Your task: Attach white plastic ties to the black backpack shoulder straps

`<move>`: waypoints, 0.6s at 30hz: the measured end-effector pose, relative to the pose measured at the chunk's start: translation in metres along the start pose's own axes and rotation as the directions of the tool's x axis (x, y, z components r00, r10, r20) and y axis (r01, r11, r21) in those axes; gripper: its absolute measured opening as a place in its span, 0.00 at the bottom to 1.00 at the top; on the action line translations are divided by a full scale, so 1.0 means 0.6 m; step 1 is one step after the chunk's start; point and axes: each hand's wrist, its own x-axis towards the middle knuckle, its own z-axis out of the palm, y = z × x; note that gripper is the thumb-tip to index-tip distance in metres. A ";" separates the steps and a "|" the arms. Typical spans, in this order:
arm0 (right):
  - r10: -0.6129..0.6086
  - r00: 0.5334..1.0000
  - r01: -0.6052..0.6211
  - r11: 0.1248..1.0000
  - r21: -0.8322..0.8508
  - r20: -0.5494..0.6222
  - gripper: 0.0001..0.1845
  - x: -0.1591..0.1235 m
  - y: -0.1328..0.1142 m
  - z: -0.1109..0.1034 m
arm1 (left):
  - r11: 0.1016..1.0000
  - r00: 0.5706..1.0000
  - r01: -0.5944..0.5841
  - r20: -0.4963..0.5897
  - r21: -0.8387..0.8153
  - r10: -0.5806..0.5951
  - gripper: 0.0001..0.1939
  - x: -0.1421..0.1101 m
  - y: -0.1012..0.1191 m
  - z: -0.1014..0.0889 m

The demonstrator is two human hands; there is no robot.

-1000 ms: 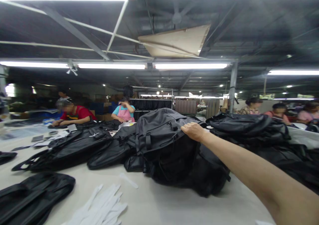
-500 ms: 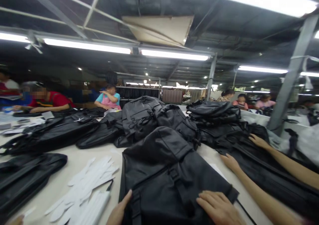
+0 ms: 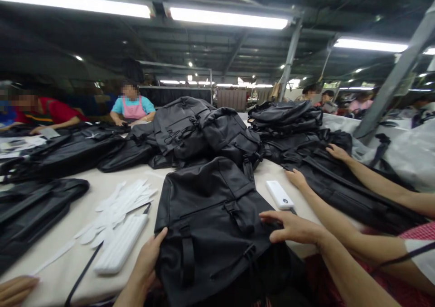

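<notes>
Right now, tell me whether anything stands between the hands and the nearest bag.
Nothing visible does. The left hand touches the bag at its left edge; the right hand is open at its right side, contact unclear. The power bank lies beyond the right hand, not between.

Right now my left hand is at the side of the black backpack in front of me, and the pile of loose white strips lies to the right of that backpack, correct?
Not quite: the loose white strips lie to the left of the black backpack, as the head view shows. Your left hand is at the backpack's side, as you said.
</notes>
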 end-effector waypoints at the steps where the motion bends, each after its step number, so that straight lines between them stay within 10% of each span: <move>1: -0.013 1.000 0.013 1.000 0.019 0.022 0.35 0.002 0.006 0.010 | 0.999 1.000 -0.022 -0.017 0.034 0.023 0.16 0.003 -0.001 -0.002; 8: 0.002 0.991 -0.015 0.995 -0.099 -0.133 0.25 0.034 0.000 0.013 | 0.965 0.981 -0.125 -0.115 0.231 0.154 0.14 0.009 -0.001 -0.002; 15: 0.007 0.978 -0.049 0.979 -0.196 -0.210 0.24 0.182 -0.022 0.008 | 0.979 0.982 -0.135 -0.114 0.155 0.153 0.14 0.002 -0.001 -0.004; 18: 0.038 0.870 -0.219 0.923 -0.316 -0.492 0.27 0.240 0.002 0.005 | 0.981 0.975 -0.140 -0.154 0.136 0.161 0.14 0.003 -0.003 -0.009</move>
